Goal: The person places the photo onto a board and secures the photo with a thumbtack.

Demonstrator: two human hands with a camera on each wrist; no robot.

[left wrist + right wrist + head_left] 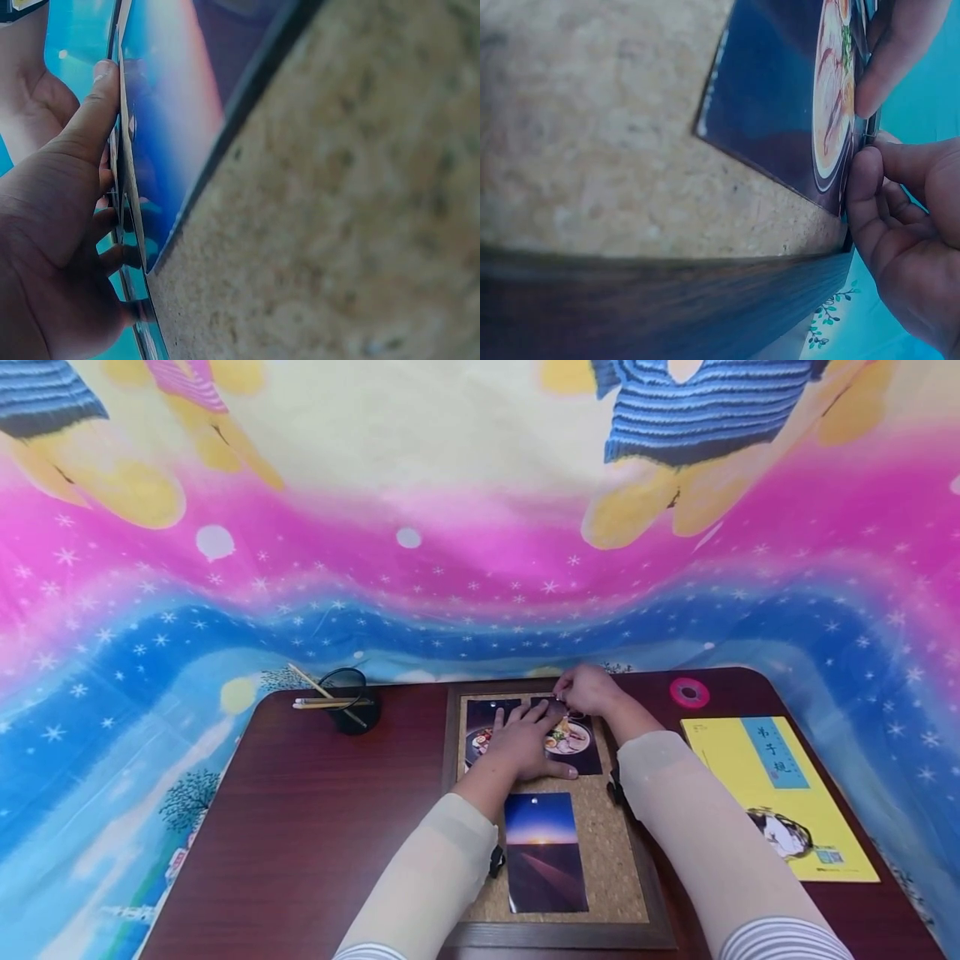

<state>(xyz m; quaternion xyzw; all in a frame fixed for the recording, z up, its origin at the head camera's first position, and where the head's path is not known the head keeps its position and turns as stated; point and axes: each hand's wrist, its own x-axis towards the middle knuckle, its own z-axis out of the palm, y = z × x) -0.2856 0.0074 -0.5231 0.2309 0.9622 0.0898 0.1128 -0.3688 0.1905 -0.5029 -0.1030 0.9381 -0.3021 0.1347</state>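
A framed cork board (618, 868) lies on the table. At its upper right is a food photo (585, 760), flat on the cork, with my left hand (525, 747) spread over it, fingers straight and pressing. My right hand (588, 689) pinches a small pushpin (870, 136) between thumb and index finger at that photo's top edge; the fingertips hide most of the pin. Partly under the left hand, another food photo (480, 714) sits at the upper left with a pin at its top. Lower down, a sunset photo (545, 860) is pinned at its top edge.
A black mesh pen cup (356, 714) with several pencils leans at the table's back left. Right of the board are a pink ring-shaped item (688, 692) and a yellow book (720, 760). A patterned curtain (450, 577) hangs behind the table (337, 827).
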